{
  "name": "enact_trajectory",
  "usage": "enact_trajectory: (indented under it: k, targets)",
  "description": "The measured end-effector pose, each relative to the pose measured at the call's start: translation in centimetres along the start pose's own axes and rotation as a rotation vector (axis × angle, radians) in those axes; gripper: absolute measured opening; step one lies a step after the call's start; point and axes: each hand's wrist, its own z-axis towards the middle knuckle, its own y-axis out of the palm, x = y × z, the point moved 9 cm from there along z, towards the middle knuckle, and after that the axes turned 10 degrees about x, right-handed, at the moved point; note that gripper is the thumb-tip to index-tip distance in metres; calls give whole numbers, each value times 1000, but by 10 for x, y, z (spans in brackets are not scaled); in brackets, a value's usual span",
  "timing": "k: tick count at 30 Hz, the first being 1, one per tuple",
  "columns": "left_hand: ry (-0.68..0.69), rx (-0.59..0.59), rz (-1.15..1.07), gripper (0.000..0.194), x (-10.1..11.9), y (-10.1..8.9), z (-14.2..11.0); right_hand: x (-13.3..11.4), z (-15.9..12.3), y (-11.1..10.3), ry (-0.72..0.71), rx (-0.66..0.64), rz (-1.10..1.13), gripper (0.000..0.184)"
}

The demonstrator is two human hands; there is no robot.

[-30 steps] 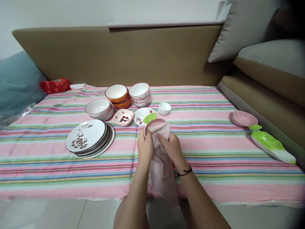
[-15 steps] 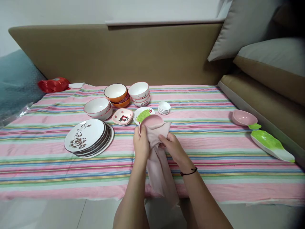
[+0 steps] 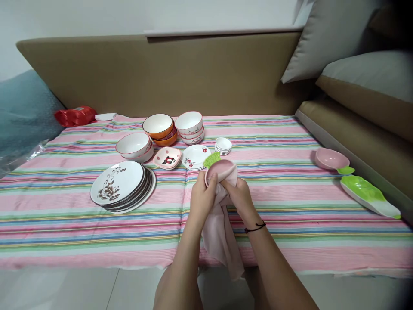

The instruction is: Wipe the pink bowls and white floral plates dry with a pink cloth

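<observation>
A pink bowl with a green leaf-shaped handle [image 3: 220,167] is held up in front of me, tilted, its leaf pointing away to the upper left. My left hand [image 3: 203,193] grips the bowl's left rim, thumb on the inside. Closed on a pale pink cloth [image 3: 222,241], my right hand [image 3: 238,193] presses it into the bowl from the right. The cloth's long end hangs down over the edge of the striped cover. Just beyond the bowl lie small flowered plates [image 3: 195,156] and a stack of small white dishes [image 3: 223,144].
Stacked plates [image 3: 118,183], white bowls [image 3: 134,144], orange bowls [image 3: 158,125], more white bowls [image 3: 189,122] and a square dish [image 3: 167,156] stand left. At right lie another pink bowl [image 3: 331,158] and a green cabbage-shaped dish [image 3: 364,191] beside the cushions [image 3: 371,82].
Both hands have shifted right with the pink bowl and turned it, so the leaf handle has swung rightward off the flowered plate. My right hand has pushed the cloth further into the bowl.
</observation>
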Motion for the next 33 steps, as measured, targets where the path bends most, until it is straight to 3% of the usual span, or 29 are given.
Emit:
enact_trajectory:
  k: [4, 11, 16, 21, 28, 33]
  targets:
    - [-39, 73, -31, 33, -12, -4, 4, -2, 1, 6, -59, -63, 15, 33]
    - [-143, 252, -112, 38, -30, -19, 9, -2, -13, 18, -24, -327, 80, 37]
    - [-146, 287, -137, 42, -27, -26, 9, -8, -10, 1, -73, -234, 66, 35]
    - [-140, 289, -72, 38, -25, -25, 7, -11, -7, 1, -99, -201, 130, 40]
    - [-74, 172, 57, 30, -11, -2, -11, -14, -3, -9, -158, -12, -110, 39]
    - [-168, 244, -70, 32, -20, -1, -16, -18, -2, -10, -199, -31, -83, 29]
